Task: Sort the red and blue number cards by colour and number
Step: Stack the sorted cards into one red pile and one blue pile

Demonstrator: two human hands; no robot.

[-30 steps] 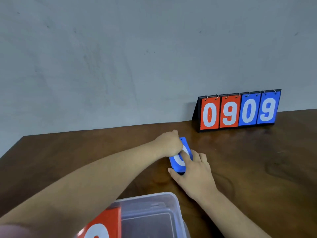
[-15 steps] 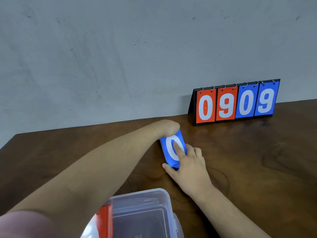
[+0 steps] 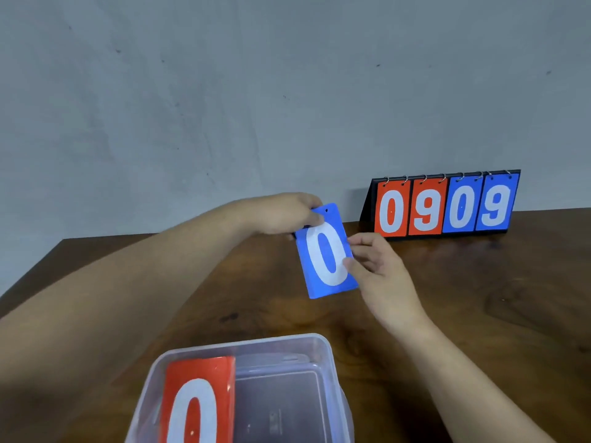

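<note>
A stack of blue number cards (image 3: 324, 251) with a white 0 on top is lifted off the brown table (image 3: 479, 298), tilted towards me. My left hand (image 3: 281, 215) grips its top left corner. My right hand (image 3: 377, 266) pinches its right edge with thumb and fingers. A red card (image 3: 195, 401) showing a white 0 stands in the left part of a clear plastic box (image 3: 323, 343) near me. The right part of the box holds no card that I can see.
A black flip scoreboard (image 3: 444, 206) stands at the back right against the grey wall, showing red 0, red 9, blue 0, blue 9. The table's far edge meets the wall; its left corner is at the far left.
The blue cards have come up from the table and now face me more squarely. Both hands rose with them. The view has dropped, showing more of the box and the red card.
</note>
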